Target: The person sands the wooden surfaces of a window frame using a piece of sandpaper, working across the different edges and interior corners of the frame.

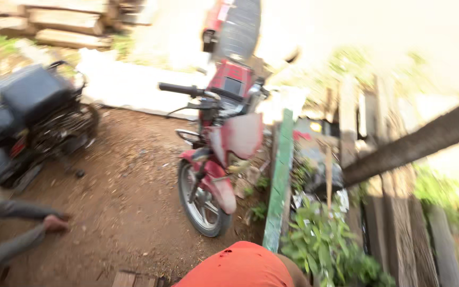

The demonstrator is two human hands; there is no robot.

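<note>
**Black motorcycle: low reach at ground level**

The black motorcycle (27, 122) stands at the left of my view on the dirt ground (128, 175), well apart from the red motorcycle (216, 159) parked near the green post (280, 180).

My hands (55, 223) meet just above the dirt, below the black motorcycle and near it, both arms in grey sleeves. Motion blur hides the fingers: I cannot tell whether either hand is spread, pressed to the other or pinching anything, nor which is left.

I judge the step in hand to be work low at the ground beside the black motorcycle. The next move calls for a steady head and a clear sight of the fingers.
</note>
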